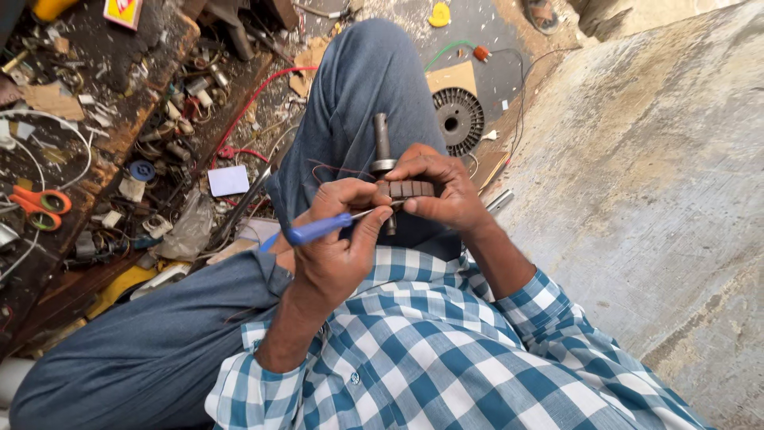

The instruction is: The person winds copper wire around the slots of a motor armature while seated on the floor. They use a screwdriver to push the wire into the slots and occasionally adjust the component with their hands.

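My left hand grips a screwdriver with a blue handle. Its thin metal tip points right, at a small motor rotor. My right hand is wrapped around the rotor's dark slotted core, and the steel shaft sticks up above my fingers. Thin reddish wires trail from the rotor towards the left. Both hands are held over my lap, above my knee in blue trousers. The screwdriver tip touches the rotor's near edge, and my fingers partly hide the contact.
A cluttered wooden bench on the left holds orange scissors, wire scraps and small parts. A white card and a red wire lie beside my leg. A round ribbed metal disc rests on the floor. A concrete slab fills the right.
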